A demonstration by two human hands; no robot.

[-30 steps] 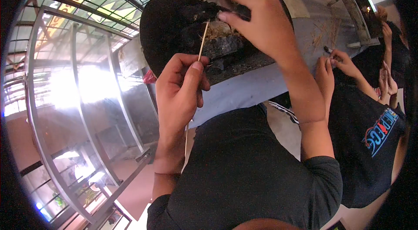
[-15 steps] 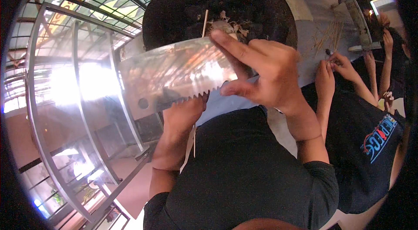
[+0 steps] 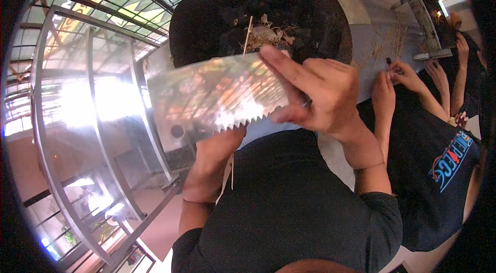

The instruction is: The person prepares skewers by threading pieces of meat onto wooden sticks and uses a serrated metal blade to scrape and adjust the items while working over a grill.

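My right hand [image 3: 330, 95] grips a wide, shiny cleaver [image 3: 206, 95] with a toothed stretch along its lower edge and a round hole near its far left corner. The index finger stretches along the blade's top; the thumb presses below, and the handle is hidden in the palm. Behind and beneath the blade, my left hand [image 3: 219, 141] is closed around a thin pale stick [image 3: 249, 33]. The stick shows above the blade and again below the hand; its middle is hidden, so whether the cleaver touches it cannot be told.
A large black basin [image 3: 206, 20] with shavings and dry scraps [image 3: 268, 35] lies ahead. Thin sticks [image 3: 395, 40] are scattered on the grey table [image 3: 361, 30] at right. Co-workers' hands [image 3: 392, 79] work close on my right. A metal frame [image 3: 93, 92] stands at left.
The cleaver and my right hand have shifted slightly right and toward me. The stick's upper end has moved a little right, and the blade now covers more of my left hand.
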